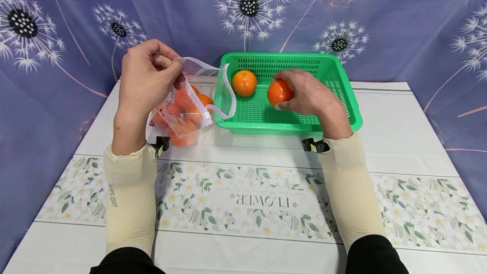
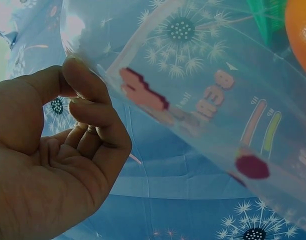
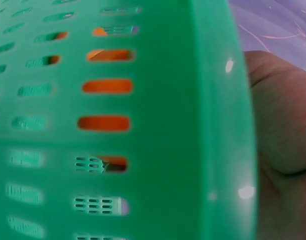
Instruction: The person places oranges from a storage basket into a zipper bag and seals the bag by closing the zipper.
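My left hand (image 1: 146, 75) pinches the rim of a clear plastic zip bag (image 2: 193, 115) between thumb and fingers and holds it up. The bag has white edging, a slider and printed shapes, and its mouth gapes toward the basket. Several oranges (image 1: 184, 132) lie inside it. My right hand (image 1: 310, 92) reaches into a green plastic basket (image 1: 285, 128) and grips an orange (image 1: 280, 92) with fingers over the top and thumb at the near side. Another orange (image 1: 244, 83) sits at the basket's left end. In the right wrist view the slotted basket wall mostly hides the gripped orange (image 3: 107, 86).
The basket stands at the back of a table (image 1: 247, 240) covered with a white floral cloth, its left end beside the bag's mouth. Purple dandelion-print fabric (image 1: 182, 7) hangs behind and along both sides.
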A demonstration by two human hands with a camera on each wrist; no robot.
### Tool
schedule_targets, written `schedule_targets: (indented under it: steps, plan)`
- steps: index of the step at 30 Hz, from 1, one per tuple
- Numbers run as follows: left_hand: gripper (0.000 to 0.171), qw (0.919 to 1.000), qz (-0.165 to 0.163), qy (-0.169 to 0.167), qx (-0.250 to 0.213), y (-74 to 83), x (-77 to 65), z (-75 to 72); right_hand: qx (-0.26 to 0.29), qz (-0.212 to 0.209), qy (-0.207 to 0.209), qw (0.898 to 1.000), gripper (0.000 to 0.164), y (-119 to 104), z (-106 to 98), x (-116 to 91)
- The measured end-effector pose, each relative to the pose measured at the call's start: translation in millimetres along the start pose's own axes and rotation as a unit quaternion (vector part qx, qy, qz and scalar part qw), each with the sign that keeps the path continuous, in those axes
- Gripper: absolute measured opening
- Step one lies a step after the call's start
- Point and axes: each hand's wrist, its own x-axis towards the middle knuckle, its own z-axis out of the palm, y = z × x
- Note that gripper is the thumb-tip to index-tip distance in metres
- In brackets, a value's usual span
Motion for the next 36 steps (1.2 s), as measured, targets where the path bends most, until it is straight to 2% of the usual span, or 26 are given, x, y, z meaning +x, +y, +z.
schedule_targets:
  steps: [17,36]
  plan:
    - [0.009,1.0000,0.000,-0.003,0.007,1.1,-0.1,0.4,0.024,-0.029,0.039,0.999,0.072,-10,-6,-8]
    - [0.009,0.9999,0.002,-0.005,0.013,1.2,-1.3,-0.6,0.032,-0.053,0.072,0.995,0.075,-27,-6,-14]
